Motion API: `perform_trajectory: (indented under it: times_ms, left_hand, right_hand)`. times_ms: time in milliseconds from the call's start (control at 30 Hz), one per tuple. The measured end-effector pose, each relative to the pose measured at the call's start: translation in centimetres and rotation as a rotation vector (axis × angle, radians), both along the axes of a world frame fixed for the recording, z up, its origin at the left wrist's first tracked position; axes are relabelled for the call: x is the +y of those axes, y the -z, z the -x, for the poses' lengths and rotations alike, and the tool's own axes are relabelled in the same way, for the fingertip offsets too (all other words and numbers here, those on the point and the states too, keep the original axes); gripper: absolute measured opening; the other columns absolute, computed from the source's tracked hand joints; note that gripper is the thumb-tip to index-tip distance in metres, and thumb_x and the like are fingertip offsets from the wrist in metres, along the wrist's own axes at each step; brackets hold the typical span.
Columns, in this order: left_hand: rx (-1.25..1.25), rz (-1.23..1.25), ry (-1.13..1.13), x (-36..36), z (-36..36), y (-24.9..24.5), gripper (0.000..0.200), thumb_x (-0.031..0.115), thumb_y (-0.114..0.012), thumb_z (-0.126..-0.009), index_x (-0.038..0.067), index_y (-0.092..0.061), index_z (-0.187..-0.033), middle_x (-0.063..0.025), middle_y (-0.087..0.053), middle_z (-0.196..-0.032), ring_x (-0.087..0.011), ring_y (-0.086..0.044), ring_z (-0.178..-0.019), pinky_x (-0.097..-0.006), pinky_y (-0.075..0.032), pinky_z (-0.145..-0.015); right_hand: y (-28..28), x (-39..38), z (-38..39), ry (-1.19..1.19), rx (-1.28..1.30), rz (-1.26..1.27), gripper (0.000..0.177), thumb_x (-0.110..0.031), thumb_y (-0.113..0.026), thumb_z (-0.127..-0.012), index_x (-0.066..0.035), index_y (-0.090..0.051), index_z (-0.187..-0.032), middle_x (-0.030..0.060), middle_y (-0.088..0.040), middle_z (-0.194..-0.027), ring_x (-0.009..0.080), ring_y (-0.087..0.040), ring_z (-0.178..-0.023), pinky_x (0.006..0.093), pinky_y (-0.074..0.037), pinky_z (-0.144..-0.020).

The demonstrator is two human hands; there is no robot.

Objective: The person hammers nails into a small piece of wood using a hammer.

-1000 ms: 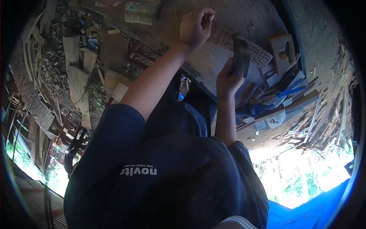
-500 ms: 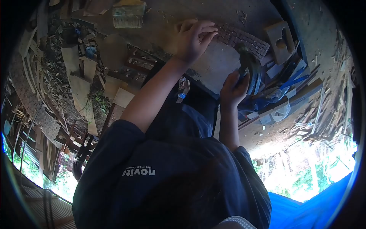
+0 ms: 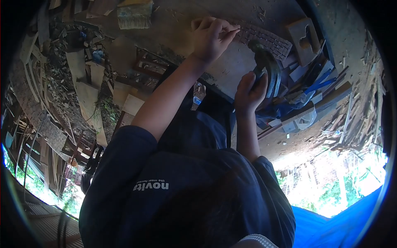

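Note:
My left hand [image 3: 211, 40] is over the work surface, its thumb and fingertips pinched together at the left end of a brown strip [image 3: 269, 40] with a brick-like pattern. Whatever is between the fingertips is too small to make out. My right hand [image 3: 251, 91] is closed round a dark hammer [image 3: 268, 68], held up in front of the strip; its rounded end points toward the pattern. The handle is mostly hidden. Right of the strip lies a wooden block [image 3: 304, 41] with a shaped hollow.
A wide brush [image 3: 135, 15] lies at the upper left of the surface. Blue-handled tools [image 3: 320, 84] and a clear plastic bag [image 3: 306, 119] are at the right. Planks [image 3: 89, 107] and wood scraps cover the ground at left. A blue sheet [image 3: 331, 231] shows at lower right.
My right hand and the hammer have moved slightly up and left, nearer the strip. My left hand has shifted a little up and remains pinched.

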State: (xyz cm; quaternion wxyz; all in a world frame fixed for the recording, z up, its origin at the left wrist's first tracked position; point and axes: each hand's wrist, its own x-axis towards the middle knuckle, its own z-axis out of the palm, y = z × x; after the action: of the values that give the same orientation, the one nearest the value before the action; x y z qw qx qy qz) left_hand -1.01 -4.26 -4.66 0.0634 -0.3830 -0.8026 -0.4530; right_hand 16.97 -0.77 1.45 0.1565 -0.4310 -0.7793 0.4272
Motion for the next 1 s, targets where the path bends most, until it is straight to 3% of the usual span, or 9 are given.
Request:
perform_trajectory:
  times_ms: [67, 100, 167, 500, 667, 1000]
  left_hand:
    - [0.006, 0.017, 0.019, 0.0, 0.0, -0.1, 0.031, 0.021, -0.081, -0.072, 0.018, -0.053, -0.083, 0.0147, -0.067, -0.074, -0.01, -0.056, -0.071, -0.0323, -0.034, -0.076]
    - [0.004, 0.017, 0.017, 0.0, -0.1, 0.1, 0.031, 0.021, -0.081, -0.072, 0.018, -0.053, -0.083, 0.0147, -0.067, -0.074, -0.01, -0.056, -0.071, -0.0323, -0.034, -0.076]
    - [0.03, 0.001, 0.019, 0.1, -0.1, 0.5, 0.03, 0.021, -0.081, -0.071, 0.018, -0.053, -0.082, 0.015, -0.066, -0.073, -0.0092, -0.056, -0.071, -0.0317, -0.034, -0.075]
    - [-0.005, -0.005, 0.005, 0.4, -0.3, 0.5, 0.029, 0.019, -0.081, -0.071, 0.017, -0.053, -0.079, 0.0143, -0.068, -0.075, -0.0081, -0.057, -0.067, -0.0296, -0.034, -0.075]
    - [0.014, -0.035, 0.051, 0.3, -0.1, 0.7, 0.029, 0.019, -0.08, -0.073, 0.017, -0.052, -0.078, 0.0149, -0.068, -0.074, -0.0076, -0.057, -0.064, -0.0286, -0.034, -0.074]
    - [-0.019, -0.008, 0.012, 0.6, -0.3, 0.8, 0.03, 0.023, -0.081, -0.072, 0.018, -0.052, -0.075, 0.0166, -0.065, -0.069, -0.0058, -0.055, -0.06, -0.0273, -0.034, -0.068]
  right_hand:
    - [-0.5, -0.6, 0.7, 0.214, 0.083, 0.237, 0.03, -0.011, -0.054, -0.092, 0.007, -0.052, -0.116, 0.0111, -0.057, -0.091, 0.016, -0.054, -0.075, 0.0286, -0.044, -0.065]
    - [-0.6, -0.4, 0.8, 0.213, 0.08, 0.238, 0.03, -0.011, -0.054, -0.092, 0.007, -0.052, -0.116, 0.0111, -0.057, -0.091, 0.016, -0.054, -0.075, 0.0286, -0.044, -0.065]
    - [-0.7, 0.0, 1.2, 0.025, 0.012, 0.063, 0.022, -0.013, -0.047, -0.099, -0.002, -0.042, -0.117, -0.003, -0.047, -0.066, 0.0026, -0.042, -0.052, 0.0179, -0.034, -0.046]
    - [-0.3, 0.3, 1.0, 0.051, -0.01, 0.021, 0.019, -0.014, -0.047, -0.099, -0.003, -0.043, -0.113, -0.0022, -0.049, -0.066, 0.0033, -0.044, -0.052, 0.0186, -0.035, -0.045]
    - [-1.3, 0.2, 1.6, 0.175, 0.066, 0.206, 0.015, -0.015, -0.047, -0.099, -0.004, -0.043, -0.108, -0.0019, -0.05, -0.065, 0.0036, -0.044, -0.051, 0.0189, -0.036, -0.045]
    - [-2.9, 0.5, 0.8, 0.215, 0.077, 0.225, 0.011, -0.016, -0.048, -0.099, -0.006, -0.044, -0.097, -0.0022, -0.048, -0.063, 0.0036, -0.045, -0.05, 0.0185, -0.035, -0.045]
